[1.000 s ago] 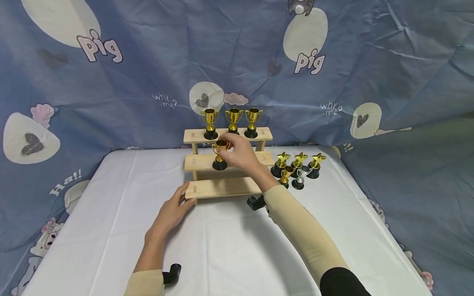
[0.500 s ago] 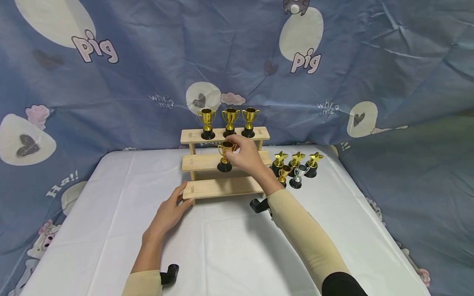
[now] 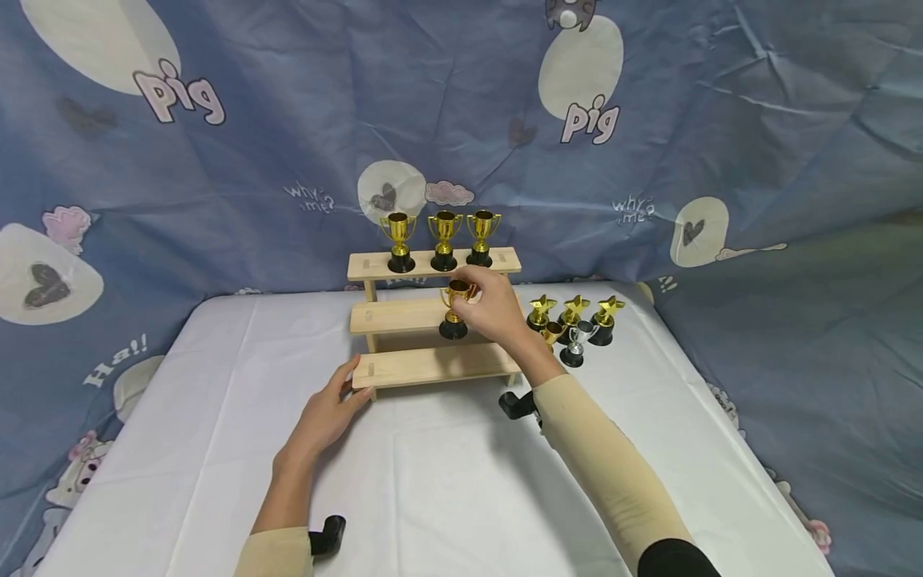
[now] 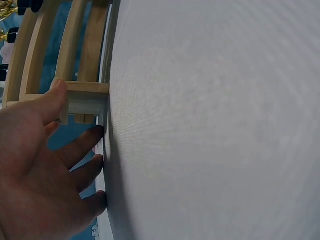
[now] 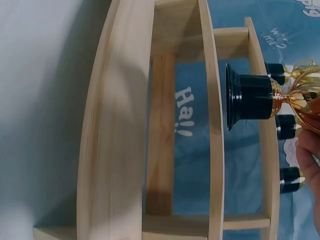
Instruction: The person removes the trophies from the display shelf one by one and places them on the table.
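Note:
A three-tier wooden display stand [image 3: 404, 367] is on the table. My left hand [image 3: 326, 417] holds the left end of its lowest step, the thumb [image 4: 57, 95] against the step's end and the other fingers spread beside it. My right hand [image 3: 493, 308] pinches a small gold trophy cup [image 3: 454, 327] by its upper part. The cup is upright at the middle step; in the right wrist view its black base [image 5: 250, 97] appears just off that step's edge. Several fingers of this hand are hidden. Three gold trophy cups [image 3: 445, 240] stand in a row on the top step.
Right of the stand are three gold star trophies [image 3: 604, 320], a silver trophy cup [image 3: 575, 344] and another gold trophy cup [image 3: 551, 333], partly hidden by the right wrist. A white cloth [image 3: 433, 481] covers the table. Patterned blue fabric [image 3: 288, 120] hangs behind and at the sides.
My right hand has moved the pinched trophy cup rightward along the middle step, from its left part toward the middle. My left hand stays at the stand's left end.

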`<state>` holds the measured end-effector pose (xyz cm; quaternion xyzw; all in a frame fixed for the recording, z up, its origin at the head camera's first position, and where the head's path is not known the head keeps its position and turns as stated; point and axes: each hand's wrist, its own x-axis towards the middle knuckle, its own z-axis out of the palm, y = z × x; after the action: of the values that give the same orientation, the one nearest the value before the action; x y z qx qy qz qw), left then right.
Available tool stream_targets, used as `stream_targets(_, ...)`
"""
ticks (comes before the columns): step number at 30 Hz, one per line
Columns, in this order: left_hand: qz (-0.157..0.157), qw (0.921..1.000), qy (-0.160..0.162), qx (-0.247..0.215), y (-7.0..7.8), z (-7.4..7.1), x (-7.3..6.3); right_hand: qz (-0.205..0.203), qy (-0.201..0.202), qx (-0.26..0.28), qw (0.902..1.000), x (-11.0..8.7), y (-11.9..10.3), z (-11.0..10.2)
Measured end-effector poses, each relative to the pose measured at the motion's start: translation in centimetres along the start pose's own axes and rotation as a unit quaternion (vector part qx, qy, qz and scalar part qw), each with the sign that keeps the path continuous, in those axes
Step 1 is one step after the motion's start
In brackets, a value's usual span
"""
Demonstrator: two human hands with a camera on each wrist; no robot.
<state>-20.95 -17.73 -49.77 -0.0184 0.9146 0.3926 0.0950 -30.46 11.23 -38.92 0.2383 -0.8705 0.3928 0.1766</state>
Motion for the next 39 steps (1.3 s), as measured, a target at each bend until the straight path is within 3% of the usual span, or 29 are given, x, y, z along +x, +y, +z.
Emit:
stream_targets(12, -0.001, 1.0, 0.001, 0.0, 0.1, 0.0, 0.0, -0.01, 0.013, -0.035, 0.9992, -0.5, 0.7, -1.2)
stream_targets(39, 0.008, 1.0, 0.0, 0.005, -0.1, 0.0, 0.1, -0.006, 0.048, -0.05, 0.9975, -2.1, 2.7, -4.2)
